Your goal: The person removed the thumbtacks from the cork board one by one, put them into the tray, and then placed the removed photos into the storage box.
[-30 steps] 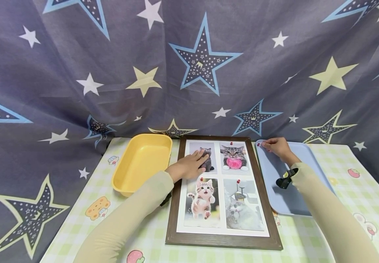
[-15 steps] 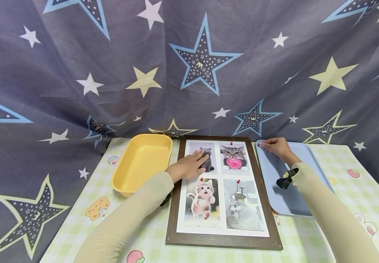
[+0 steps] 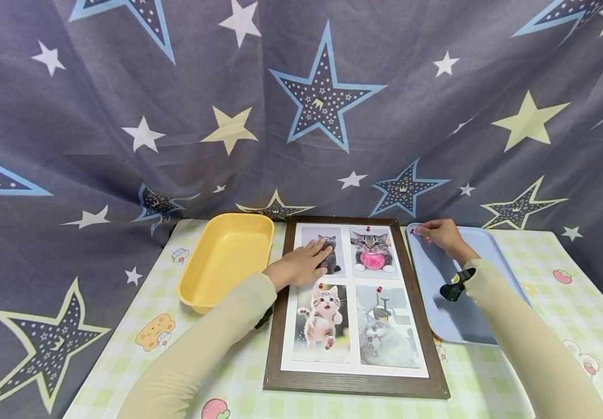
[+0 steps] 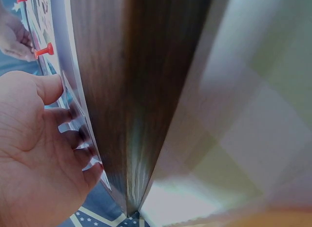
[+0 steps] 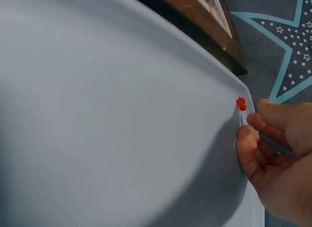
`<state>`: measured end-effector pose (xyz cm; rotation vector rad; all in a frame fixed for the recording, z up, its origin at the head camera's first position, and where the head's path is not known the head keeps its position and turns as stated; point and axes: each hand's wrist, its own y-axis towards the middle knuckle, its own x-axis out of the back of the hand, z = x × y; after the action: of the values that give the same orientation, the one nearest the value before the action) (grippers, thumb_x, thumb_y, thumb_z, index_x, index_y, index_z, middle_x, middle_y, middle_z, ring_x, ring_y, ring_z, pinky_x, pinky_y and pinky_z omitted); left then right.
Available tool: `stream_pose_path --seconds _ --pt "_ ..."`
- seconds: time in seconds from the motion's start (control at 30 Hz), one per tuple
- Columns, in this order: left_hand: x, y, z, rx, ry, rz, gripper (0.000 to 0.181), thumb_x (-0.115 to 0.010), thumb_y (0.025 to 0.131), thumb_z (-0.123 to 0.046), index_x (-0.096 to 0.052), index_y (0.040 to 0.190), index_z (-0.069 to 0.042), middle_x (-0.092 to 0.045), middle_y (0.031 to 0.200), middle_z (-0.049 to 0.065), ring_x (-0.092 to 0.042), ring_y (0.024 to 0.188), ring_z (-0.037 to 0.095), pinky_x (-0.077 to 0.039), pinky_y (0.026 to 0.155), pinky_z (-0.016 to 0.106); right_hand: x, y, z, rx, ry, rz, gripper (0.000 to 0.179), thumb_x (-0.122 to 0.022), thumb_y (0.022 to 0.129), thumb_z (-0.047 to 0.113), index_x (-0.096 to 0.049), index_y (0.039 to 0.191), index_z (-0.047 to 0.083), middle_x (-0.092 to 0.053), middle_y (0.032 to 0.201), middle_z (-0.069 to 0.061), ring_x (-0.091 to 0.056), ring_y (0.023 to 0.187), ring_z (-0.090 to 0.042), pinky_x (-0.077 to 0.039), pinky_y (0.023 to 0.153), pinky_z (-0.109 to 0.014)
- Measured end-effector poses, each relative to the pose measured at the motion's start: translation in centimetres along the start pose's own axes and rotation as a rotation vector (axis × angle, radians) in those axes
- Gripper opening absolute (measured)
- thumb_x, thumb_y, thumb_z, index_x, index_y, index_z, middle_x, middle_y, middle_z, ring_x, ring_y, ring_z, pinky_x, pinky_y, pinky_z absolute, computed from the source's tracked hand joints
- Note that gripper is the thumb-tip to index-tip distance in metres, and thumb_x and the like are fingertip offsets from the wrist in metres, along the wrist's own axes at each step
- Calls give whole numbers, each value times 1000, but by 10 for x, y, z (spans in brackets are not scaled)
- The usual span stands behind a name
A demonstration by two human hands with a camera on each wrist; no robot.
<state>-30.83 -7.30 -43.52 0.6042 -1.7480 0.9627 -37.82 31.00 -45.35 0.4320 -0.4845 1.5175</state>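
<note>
My left hand [image 3: 297, 265] lies over the top-left photo of a grey cat [image 3: 337, 265], with its fingers spread across the print. The photo sits in a brown wooden picture frame [image 3: 356, 383] with a white board. Near the left thumb in the left wrist view, a red push pin [image 4: 45, 50] stands in the board. My right hand [image 3: 442, 235] is at the far left corner of a light blue tray [image 3: 468, 314]. A red push pin [image 5: 241, 104] lies in that corner, just beyond the right fingertips [image 5: 252, 119]. Nothing shows between thumb and forefinger.
Left of the picture frame stands a yellow plastic basin [image 3: 225, 262]. Three other cat photos on the board each have a red push pin near the top. A star-print curtain [image 3: 291, 174] hangs behind the table with its checked cloth [image 3: 249, 355].
</note>
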Motion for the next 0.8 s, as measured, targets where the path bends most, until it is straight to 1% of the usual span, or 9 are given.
stream_pose_path --seconds 0.13,0.3,0.4,0.53,0.63,0.73,0.8 --pt "0 0 0 -2 0 -1 63 -31 112 -41 -7 166 -20 3 173 9 0 161 29 -11 131 45 -1 -1 3 -15 12 15 34 -61 100 8 -63 117 -23 -67 71 6 -57 63 1 -53 60 -17" --pt "0 0 -1 -1 3 0 63 -31 112 -41 -7 166 -19 2 173 9 -1 161 29 -11 131 46 -2 -2 10 -62 -16 18 40 -62 101 15 -62 118 -20 -63 68 10 -55 63 1 -50 60 -18" --pt "0 0 -1 1 -1 1 63 -31 112 -41 -8 166 -19 2 173 9 -1 161 28 -11 131 45 -3 -3 17 -95 -39 22 41 -61 102 18 -62 121 -19 -64 72 8 -56 66 -1 -51 62 -18" --pt "0 0 0 -2 3 3 63 -30 112 -41 -6 166 -19 4 173 9 0 161 29 -10 131 45 -4 -5 26 -126 -75 28 41 -59 103 20 -62 124 -16 -66 83 -1 -57 74 -7 -52 65 -21" --pt "0 0 0 -2 7 4 64 -30 112 -42 -5 166 -20 4 173 9 1 161 28 -10 131 45 -5 -8 33 -141 -72 35 42 -55 104 21 -60 127 -15 -66 95 -10 -57 83 -14 -53 73 -26" --pt "0 0 1 -3 4 5 64 -31 112 -42 -5 166 -20 5 173 9 1 161 28 -9 131 45 -8 -13 42 -155 -42 27 44 -53 105 21 -57 131 -14 -64 110 -20 -58 95 -22 -55 88 -37" --pt "0 1 1 -3 3 4 64 -31 112 -42 -5 166 -19 5 173 9 1 161 29 -9 131 45 -11 -17 48 -159 -9 20 46 -52 105 21 -55 135 -14 -61 121 -25 -58 102 -26 -54 100 -44"
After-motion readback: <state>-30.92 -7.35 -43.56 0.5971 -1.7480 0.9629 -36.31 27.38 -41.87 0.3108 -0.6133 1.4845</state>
